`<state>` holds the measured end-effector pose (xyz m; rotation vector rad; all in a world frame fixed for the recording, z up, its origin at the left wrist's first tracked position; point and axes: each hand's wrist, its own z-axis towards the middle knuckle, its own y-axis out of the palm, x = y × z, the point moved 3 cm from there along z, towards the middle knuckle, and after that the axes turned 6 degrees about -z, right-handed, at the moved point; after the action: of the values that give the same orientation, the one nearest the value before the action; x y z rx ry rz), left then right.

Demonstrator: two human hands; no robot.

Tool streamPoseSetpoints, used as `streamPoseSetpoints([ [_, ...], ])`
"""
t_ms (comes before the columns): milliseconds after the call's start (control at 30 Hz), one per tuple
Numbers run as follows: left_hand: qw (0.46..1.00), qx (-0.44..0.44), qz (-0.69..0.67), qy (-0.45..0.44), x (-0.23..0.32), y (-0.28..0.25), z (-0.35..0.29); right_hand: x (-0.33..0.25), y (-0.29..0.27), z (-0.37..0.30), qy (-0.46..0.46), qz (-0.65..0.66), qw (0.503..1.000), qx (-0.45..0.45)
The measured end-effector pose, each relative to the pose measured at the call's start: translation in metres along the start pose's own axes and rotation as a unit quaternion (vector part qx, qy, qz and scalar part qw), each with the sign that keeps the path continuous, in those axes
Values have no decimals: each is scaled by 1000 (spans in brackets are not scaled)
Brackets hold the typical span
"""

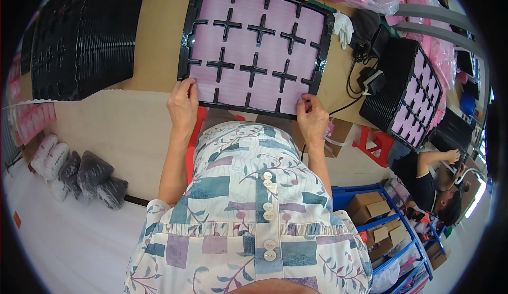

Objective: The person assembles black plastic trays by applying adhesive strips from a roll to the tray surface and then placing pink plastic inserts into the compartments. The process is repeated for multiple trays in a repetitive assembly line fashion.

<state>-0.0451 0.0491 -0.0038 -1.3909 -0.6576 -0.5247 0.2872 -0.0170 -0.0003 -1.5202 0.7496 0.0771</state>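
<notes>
In front of me on the tan table lies a black plastic tray [185, 45] lined with a light purple sheet [238, 58]. Black cross-shaped dividers show in rows across the sheet. My left hand [182, 103] is closed at the tray's near left corner, its fingertips over the rim beside the sheet. At the near right corner, my right hand [312, 117] pinches the rim with curled fingers. The undersides of both grips are hidden.
A tall stack of black trays [87, 37] stands at the left, another stack [397, 90] at the right, topped with purple. A white glove [344, 29] and a black adapter with cable [370, 81] lie beside the tray. A person [431, 188] works at the far right.
</notes>
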Motion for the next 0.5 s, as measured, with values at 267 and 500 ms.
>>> streamPoseSetpoints([
  [267, 1000, 8, 7, -9, -1, 2, 0, 1, 2, -1, -8, 0, 1000, 7],
  [500, 1000, 12, 3, -22, -1, 2, -1, 1, 2, -2, -17, -4, 1000, 12],
])
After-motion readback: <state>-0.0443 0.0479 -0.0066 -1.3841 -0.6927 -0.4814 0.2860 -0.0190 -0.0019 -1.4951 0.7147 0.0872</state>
